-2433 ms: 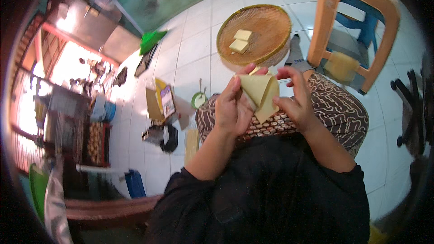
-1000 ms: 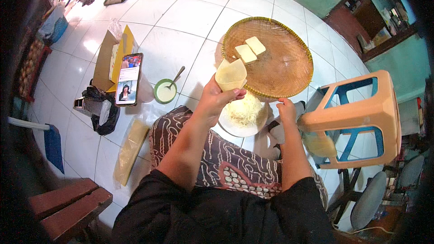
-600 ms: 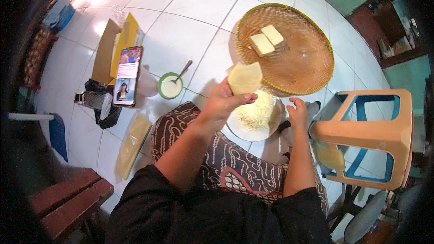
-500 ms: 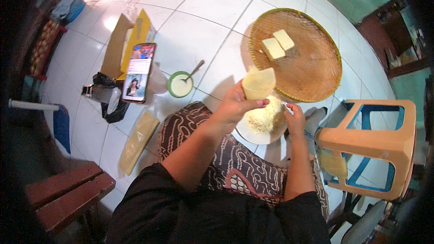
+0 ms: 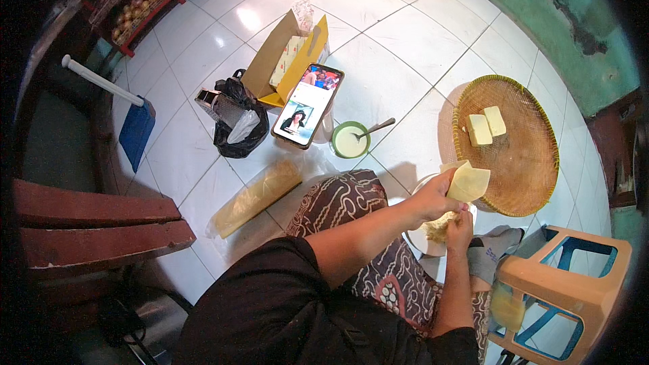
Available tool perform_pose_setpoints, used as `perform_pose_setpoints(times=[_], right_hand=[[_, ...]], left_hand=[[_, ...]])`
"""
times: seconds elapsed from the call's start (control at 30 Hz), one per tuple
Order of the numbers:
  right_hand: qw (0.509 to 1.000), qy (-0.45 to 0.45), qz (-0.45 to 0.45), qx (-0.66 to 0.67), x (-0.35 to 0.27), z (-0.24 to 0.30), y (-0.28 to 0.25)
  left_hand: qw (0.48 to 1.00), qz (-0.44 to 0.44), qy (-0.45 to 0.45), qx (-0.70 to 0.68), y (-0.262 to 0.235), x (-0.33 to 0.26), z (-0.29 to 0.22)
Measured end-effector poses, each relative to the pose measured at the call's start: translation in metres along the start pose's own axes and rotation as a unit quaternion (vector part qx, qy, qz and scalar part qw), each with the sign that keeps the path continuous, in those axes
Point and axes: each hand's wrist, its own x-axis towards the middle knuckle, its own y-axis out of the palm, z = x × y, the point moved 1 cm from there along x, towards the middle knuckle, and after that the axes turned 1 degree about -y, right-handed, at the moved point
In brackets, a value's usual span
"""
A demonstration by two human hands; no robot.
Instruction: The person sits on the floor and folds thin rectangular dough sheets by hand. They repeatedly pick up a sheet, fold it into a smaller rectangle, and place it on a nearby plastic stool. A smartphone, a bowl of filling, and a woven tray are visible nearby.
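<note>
Yellow wrapper sheet (image 5: pixel 469 182) pinched in left hand (image 5: pixel 433 197); right hand (image 5: pixel 460 224) curled over plate filling (image 5: pixel 439 228).

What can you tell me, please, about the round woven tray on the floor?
The woven tray is a round, shallow basket of tan wicker-like strands with a greenish bound rim. It lies flat on the white tiled floor, right of the small green bowl and beyond the white plate. Two pale yellow folded parcels rest side by side on its far half; the rest is bare. The wrapper in the left hand overlaps its near edge in view.
</note>
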Motion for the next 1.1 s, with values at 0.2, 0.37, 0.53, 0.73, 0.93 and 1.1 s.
perform_pose_setpoints(times=[0.2, 0.37, 0.53, 0.73, 0.93, 1.1], right_hand=[[1.0, -0.009, -0.013, 0.005, -0.003, 0.001, 0.002], [0.998, 0.026, -0.015, 0.059, -0.002, 0.0, -0.012], [0.985, 0.063, -0.018, 0.162, 0.006, -0.01, -0.024], [0.929, 0.138, 0.008, 0.343, 0.004, -0.002, -0.03], [0.898, 0.209, 0.02, 0.386, 0.006, 0.021, -0.041], [0.888, 0.189, -0.036, 0.419, 0.01, 0.042, -0.06]], left_hand=[[1.0, -0.014, -0.005, 0.006, -0.001, 0.002, 0.001], [0.999, -0.015, 0.015, 0.032, -0.007, 0.008, 0.01], [0.999, -0.031, 0.014, 0.022, -0.007, 0.002, -0.004], [0.999, -0.02, -0.014, 0.023, 0.001, 0.0, -0.011], [0.994, -0.01, -0.032, 0.103, -0.008, 0.006, 0.007], [0.937, -0.046, -0.017, 0.345, -0.019, 0.011, 0.028]])
